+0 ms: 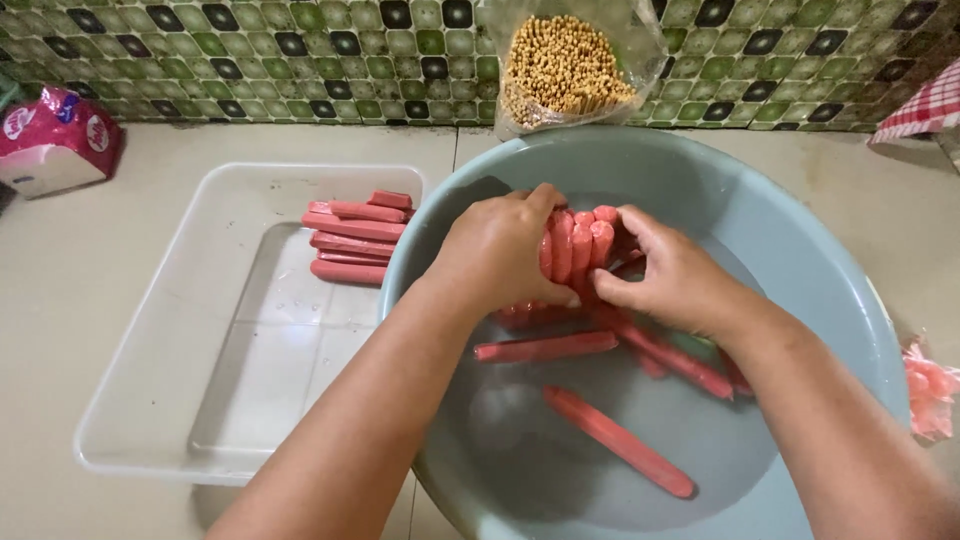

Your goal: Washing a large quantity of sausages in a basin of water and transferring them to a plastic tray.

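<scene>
Both my hands are over a large grey-blue basin (pixel 800 260) of water. My left hand (pixel 495 250) and my right hand (pixel 670 275) together grip a bunch of pink sausages (pixel 578 240), held upright with their ends showing between the palms. Several more sausages (pixel 615 440) lie loose in the water below. To the left, a clear rectangular plastic tray (pixel 180 330) holds a small stack of sausages (pixel 355 240) at its far end.
A clear bag of wooden sticks (pixel 565 65) leans on the green tiled wall behind the basin. A pink tissue pack (pixel 55 140) sits far left, a red checked cloth (pixel 925 105) far right, and a pink plastic wrapper (pixel 930 390) at the right edge.
</scene>
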